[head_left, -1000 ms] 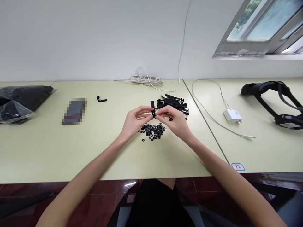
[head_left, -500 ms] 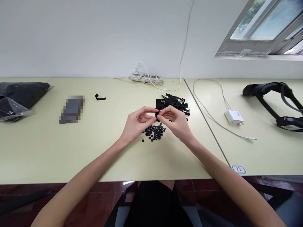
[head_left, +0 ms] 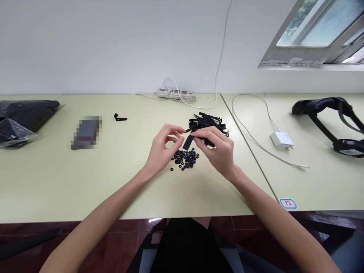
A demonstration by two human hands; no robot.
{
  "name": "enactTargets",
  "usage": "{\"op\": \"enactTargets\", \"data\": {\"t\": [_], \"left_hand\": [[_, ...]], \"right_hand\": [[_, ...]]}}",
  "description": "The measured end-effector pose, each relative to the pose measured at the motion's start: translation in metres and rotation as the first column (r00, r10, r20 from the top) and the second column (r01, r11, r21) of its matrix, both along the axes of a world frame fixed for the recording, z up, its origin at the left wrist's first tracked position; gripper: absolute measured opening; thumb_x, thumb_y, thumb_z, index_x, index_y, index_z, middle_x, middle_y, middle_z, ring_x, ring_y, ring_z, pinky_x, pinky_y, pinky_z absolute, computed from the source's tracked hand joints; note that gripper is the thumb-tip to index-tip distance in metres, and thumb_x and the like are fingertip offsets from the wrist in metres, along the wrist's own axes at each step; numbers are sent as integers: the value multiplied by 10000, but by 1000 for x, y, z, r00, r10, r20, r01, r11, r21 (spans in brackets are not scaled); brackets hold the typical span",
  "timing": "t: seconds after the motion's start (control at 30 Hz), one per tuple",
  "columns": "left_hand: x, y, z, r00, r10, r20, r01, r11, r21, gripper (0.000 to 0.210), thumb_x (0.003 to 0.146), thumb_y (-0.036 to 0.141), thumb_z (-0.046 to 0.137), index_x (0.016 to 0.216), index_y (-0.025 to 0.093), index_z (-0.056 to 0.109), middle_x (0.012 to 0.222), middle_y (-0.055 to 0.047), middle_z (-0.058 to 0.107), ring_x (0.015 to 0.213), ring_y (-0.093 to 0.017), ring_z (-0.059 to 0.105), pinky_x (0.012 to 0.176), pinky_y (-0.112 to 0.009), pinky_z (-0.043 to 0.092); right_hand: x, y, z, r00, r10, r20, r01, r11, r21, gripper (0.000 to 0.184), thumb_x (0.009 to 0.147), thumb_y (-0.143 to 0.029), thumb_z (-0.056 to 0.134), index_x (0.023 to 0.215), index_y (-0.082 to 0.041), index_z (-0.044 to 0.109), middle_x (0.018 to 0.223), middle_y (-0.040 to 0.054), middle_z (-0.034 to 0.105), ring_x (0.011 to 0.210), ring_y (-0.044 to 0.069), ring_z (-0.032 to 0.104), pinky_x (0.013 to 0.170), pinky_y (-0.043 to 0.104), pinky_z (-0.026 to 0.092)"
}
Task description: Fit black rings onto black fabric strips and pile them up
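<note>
Pinched between the thumb and fingers of my right hand (head_left: 216, 147) is a black fabric strip (head_left: 188, 143), its flat end slanting down and to the left. My left hand (head_left: 165, 148) is close by on the left, thumb and index finger apart, with the index fingertip near a small dark end of material; whether they touch I cannot tell. Just below the fingers lies a heap of small black ring-shaped pieces (head_left: 187, 159). Behind my right hand is a pile of black strips (head_left: 209, 120), partly covered by the fingers.
One folded black strip (head_left: 120, 118) lies apart at the left, near a blurred-out dark object (head_left: 87, 132) and a dark plastic bag (head_left: 28, 117). A power strip (head_left: 176, 93) sits by the wall. On the right are a white charger (head_left: 281, 140) with cable and a black headset (head_left: 321, 125).
My left thumb and index finger have parted from the black strip. My right hand has turned, and the strip in it now tilts down to the left.
</note>
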State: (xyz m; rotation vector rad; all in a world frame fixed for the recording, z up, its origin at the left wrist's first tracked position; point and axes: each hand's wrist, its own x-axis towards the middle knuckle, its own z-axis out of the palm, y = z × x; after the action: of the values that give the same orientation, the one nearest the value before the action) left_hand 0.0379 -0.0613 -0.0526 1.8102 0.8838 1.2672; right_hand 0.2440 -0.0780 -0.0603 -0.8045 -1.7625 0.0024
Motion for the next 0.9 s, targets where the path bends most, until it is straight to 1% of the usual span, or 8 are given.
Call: {"op": "enactTargets", "data": {"t": [0.13, 0.27, 0.33, 0.4, 0.5, 0.57, 0.73, 0.9], "left_hand": [[-2, -2, 7, 991, -120, 64, 127, 984, -127, 201, 1086, 406, 674, 1037, 221, 733, 936, -29, 715, 863, -155, 697, 807, -297, 629], [-1, -7, 11, 974, -197, 110, 212, 965, -152, 224, 1094, 418, 671, 1018, 220, 743, 921, -31, 705, 836, -149, 688, 766, -282, 627], [0, -9, 11, 974, -196, 112, 206, 975, -82, 122, 1074, 356, 709, 1092, 240, 741, 1009, -39, 707, 904, -153, 693, 756, -269, 622], [0, -9, 11, 978, -198, 72, 192, 978, 79, 103, 1046, 279, 738, 1147, 257, 741, 1123, -58, 703, 1022, -173, 694, 777, -273, 623], [-1, -8, 12, 984, -175, -26, 173, 928, 331, 150, 1023, 209, 753, 1163, 261, 753, 1176, -74, 722, 1100, -196, 689, 815, -303, 622], [-2, -8, 13, 989, -136, -54, 147, 898, 415, 147, 1022, 194, 763, 1154, 258, 754, 1138, -67, 751, 1060, -193, 704, 838, -327, 617], [-4, -7, 15, 992, -99, -74, 122, 872, 473, 103, 1010, 194, 804, 1085, 248, 760, 1029, -37, 799, 993, -187, 736, 855, -345, 611], [-4, -8, 16, 991, -126, -50, 135, 886, 443, 119, 1008, 207, 809, 1112, 251, 770, 1022, -38, 809, 966, -181, 741, 788, -319, 610]], "right_hand": [[7, 3, -3, 993, 23, 115, -52, 966, 255, 357, 1004, -41, 730, 1249, -299, 751, 1022, 19, 844, 907, 211, 806, 780, 386, 695], [13, 3, -5, 983, 30, 182, -101, 913, 395, 439, 960, -18, 769, 1322, -266, 750, 1047, 29, 866, 957, 223, 833, 793, 356, 730], [16, 2, -4, 980, 14, 199, -97, 904, 415, 462, 951, -23, 781, 1327, -291, 755, 1072, 12, 874, 965, 224, 843, 791, 345, 742], [17, 1, -2, 979, 0, 206, -90, 899, 429, 466, 959, -49, 787, 1319, -342, 757, 1092, -17, 877, 949, 223, 851, 778, 348, 750], [19, 0, 0, 979, -10, 204, -83, 893, 443, 466, 978, -72, 772, 1313, -395, 755, 1103, -44, 875, 926, 221, 856, 759, 358, 754], [19, 0, 1, 980, 4, 198, -92, 893, 440, 463, 980, -59, 761, 1317, -377, 753, 1104, -36, 877, 934, 219, 856, 762, 353, 755], [16, -1, 2, 983, 43, 177, -114, 902, 417, 390, 989, -71, 761, 1271, -338, 754, 1047, -25, 875, 925, 214, 854, 741, 348, 749], [10, -1, 3, 991, 83, 107, -118, 917, 382, 356, 983, -83, 776, 1233, -336, 753, 970, -21, 864, 866, 210, 846, 682, 343, 721]]}}
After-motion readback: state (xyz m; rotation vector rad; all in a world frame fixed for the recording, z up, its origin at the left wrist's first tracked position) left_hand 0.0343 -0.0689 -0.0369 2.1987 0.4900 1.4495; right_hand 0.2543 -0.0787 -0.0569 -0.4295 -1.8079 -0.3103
